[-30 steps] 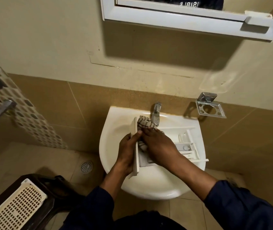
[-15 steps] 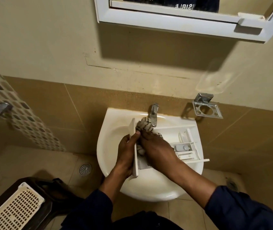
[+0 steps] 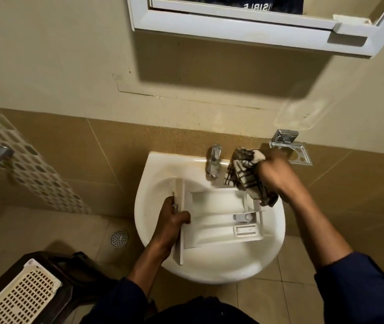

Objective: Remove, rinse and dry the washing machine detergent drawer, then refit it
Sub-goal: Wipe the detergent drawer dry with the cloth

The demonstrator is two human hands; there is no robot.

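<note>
The left hand (image 3: 172,222) curls round the front panel of the drawer (image 3: 212,203), which lies across the sink (image 3: 209,270), open side up. With only this one grip, a wet panel could slip and the drawer knock the basin. Farther back, the right hand (image 3: 274,175) clutches a bunched cloth (image 3: 244,176) beside the tap (image 3: 214,163); the hanging cloth might snag there.

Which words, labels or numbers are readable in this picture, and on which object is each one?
"ISIBLE", mirror-reversed, start cut off: dark garment reflected in the mirror.
Small white print at the top edge, same garment: unreadable.
Dark marking on the detergent drawer front, by the left hand: too blurred.
</note>
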